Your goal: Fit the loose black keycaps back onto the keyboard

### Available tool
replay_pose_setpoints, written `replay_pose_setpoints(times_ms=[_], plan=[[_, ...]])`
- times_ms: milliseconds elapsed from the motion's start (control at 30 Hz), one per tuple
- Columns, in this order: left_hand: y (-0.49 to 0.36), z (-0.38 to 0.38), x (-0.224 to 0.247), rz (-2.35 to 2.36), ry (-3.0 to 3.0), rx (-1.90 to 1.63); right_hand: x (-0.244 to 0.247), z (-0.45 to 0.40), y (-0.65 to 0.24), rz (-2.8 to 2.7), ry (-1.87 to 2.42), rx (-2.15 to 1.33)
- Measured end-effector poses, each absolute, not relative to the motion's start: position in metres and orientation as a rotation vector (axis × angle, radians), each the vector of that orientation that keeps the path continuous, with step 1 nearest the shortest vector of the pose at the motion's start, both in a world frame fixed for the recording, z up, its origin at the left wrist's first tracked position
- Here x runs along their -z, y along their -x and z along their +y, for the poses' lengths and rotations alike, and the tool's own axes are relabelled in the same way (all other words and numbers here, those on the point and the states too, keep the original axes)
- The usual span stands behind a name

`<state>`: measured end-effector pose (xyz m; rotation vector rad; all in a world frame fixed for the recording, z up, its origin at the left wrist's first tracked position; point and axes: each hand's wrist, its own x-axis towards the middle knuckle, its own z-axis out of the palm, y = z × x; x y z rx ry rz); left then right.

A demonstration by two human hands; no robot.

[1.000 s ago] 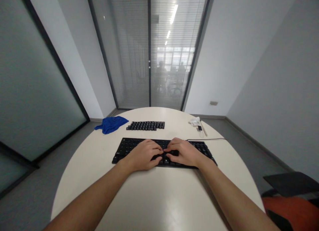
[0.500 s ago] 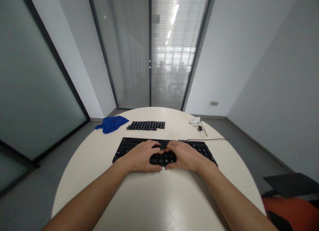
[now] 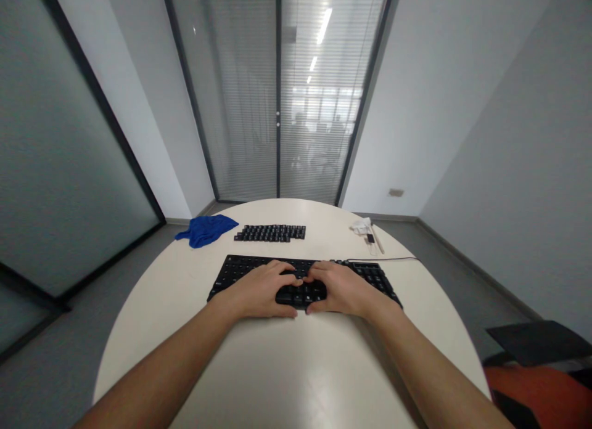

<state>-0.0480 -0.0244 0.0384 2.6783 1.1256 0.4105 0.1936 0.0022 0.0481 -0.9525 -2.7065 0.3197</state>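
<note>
A black keyboard [image 3: 238, 265] lies across the middle of the table, its central keys partly covered by both hands. My left hand [image 3: 261, 290] rests on its left-centre part, fingers bent over the keys and thumb apart at the front edge. From the right, my right hand [image 3: 340, 287] mirrors it, with its thumb also at the front edge. The index fingertips of both hands come together over the middle keys. Whether something small lies under those fingertips cannot be seen. Behind the keyboard, loose black keycaps [image 3: 271, 233] are laid out in rows.
A blue cloth [image 3: 206, 230] lies crumpled at the table's [image 3: 277, 367] back left. At the back right are a white crumpled tissue [image 3: 361, 226], a small black item [image 3: 370, 238] and a pale stick [image 3: 378, 239]. The keyboard cable [image 3: 383, 259] runs right. A chair [image 3: 536, 379] stands at right.
The camera view has shifted very slightly. My left thumb has moved a little to the left; both hands otherwise stay at the same place on the keyboard.
</note>
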Motion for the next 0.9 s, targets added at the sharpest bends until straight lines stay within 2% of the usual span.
replay_pose_setpoints(times_ms=[533, 900], plan=[[0.046, -0.024, -0.033, 1.112, -2.785, -0.422, -0.044, 0.006, -0.196, -2.708, 0.876, -0.308], [0.045, -0.014, -0.038, 1.100, -2.723, -0.550, -0.040, 0.009, -0.198, -2.707, 0.863, -0.272]])
